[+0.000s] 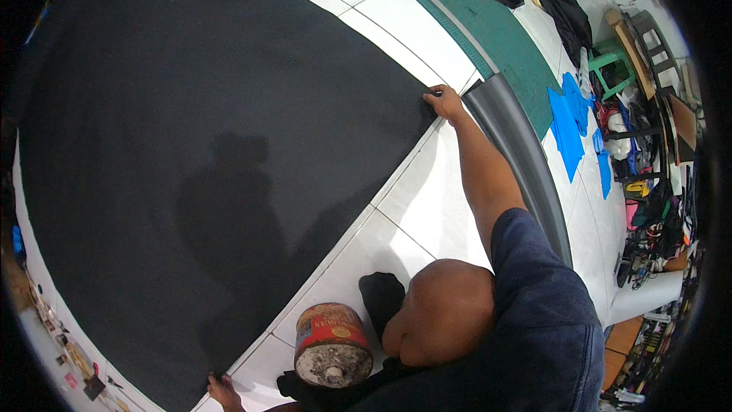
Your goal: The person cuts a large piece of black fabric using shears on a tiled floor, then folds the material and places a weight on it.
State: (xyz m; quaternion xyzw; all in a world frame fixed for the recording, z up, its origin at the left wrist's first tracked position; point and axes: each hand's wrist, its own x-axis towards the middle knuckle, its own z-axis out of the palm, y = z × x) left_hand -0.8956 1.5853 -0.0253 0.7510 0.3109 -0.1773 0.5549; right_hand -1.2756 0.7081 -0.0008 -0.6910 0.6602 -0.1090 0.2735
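A large black sheet (206,145), apparently rubber or foam, lies flat on the white tiled floor (427,198) and fills most of the view. Its straight lower-right edge runs diagonally between the two hands.

The right hand (444,101) is at the far corner, arm fully extended, fingers closed on what appears to be a small dark tool or marker at the sheet's tip; its exact nature cannot be confirmed. The left hand (223,391) is at the near corner by the lower edge of the view, fingertips pressed onto the sheet; whether they pinch it cannot be told.

Adjacent items: a rusty round tin (332,345) near the left hand, a grey rolled strip (522,160) just beside the right forearm, and a green cutting mat (503,38) beyond.

Assessment: both corners need firm, even pressure so the edge stays taut and straight. The tin should stay off the sheet.
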